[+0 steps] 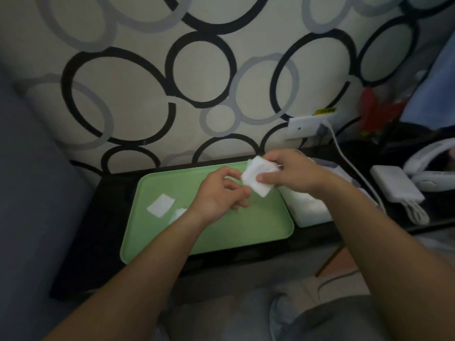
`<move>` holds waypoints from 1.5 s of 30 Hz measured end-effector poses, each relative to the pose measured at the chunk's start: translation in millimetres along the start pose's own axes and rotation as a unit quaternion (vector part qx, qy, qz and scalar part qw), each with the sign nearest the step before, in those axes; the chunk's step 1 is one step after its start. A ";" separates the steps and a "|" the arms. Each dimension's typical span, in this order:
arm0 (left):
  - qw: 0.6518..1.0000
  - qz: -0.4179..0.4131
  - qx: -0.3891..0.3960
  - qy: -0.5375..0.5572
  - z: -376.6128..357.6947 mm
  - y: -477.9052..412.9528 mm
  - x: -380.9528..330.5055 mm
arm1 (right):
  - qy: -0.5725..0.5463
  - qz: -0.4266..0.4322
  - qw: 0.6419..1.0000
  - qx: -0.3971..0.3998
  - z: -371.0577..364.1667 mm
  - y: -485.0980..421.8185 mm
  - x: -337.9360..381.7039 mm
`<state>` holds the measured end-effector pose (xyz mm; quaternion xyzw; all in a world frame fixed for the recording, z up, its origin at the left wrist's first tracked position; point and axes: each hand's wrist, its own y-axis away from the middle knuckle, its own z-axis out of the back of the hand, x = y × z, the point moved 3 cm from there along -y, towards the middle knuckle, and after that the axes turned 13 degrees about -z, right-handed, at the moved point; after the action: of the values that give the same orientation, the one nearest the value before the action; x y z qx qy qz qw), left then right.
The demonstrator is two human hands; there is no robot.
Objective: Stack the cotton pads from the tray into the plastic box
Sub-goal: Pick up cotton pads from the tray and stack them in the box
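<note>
now the right hand [293, 174] pinches stacked cotton pads [257, 179], left hand [221, 193] loosely curled, seemingly empty, just beside; next, into the plastic box [310, 210] under that wrist.

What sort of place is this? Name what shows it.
Probably a home room: circle-patterned wallpaper, a wall socket with a white cable plugged in, and a green tray on a low black table.

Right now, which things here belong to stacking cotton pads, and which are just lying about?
Job: flat green plastic tray, loose white square cotton pad, held pad stack, white plastic box.
Lying about: white rectangular block, white cable, red object.
</note>
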<state>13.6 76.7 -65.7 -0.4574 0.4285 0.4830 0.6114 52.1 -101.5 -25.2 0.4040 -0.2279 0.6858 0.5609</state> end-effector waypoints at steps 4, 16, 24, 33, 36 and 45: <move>0.988 -0.090 0.002 -0.125 -44.1 -10.7 -10.7 | -0.033 -0.044 0.998 -0.015 55.0 19.4 -20.4; 0.869 -0.054 0.244 -0.426 -123.3 -61.8 6.2 | 0.081 -0.095 0.992 0.037 108.3 34.9 -68.0; 0.845 -0.047 0.283 -0.450 -127.6 -80.4 6.4 | 0.086 -0.088 0.991 0.050 104.5 30.3 -75.0; 0.796 -0.033 0.305 -0.521 -139.4 -91.6 3.2 | 0.083 -0.081 0.991 0.068 103.4 34.3 -76.7; 0.801 -0.072 0.274 -0.527 -136.8 -93.4 -0.6 | 0.072 -0.077 0.991 0.077 101.7 36.6 -76.5; 0.796 -0.141 0.218 -0.547 -123.2 -98.7 -6.9 | 0.111 -0.028 0.993 0.017 69.1 32.8 -89.0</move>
<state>99.3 -55.9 -71.1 -0.0270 0.0475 0.4552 0.8887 45.4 -215.3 -53.3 0.3412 -0.1408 0.7141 0.5948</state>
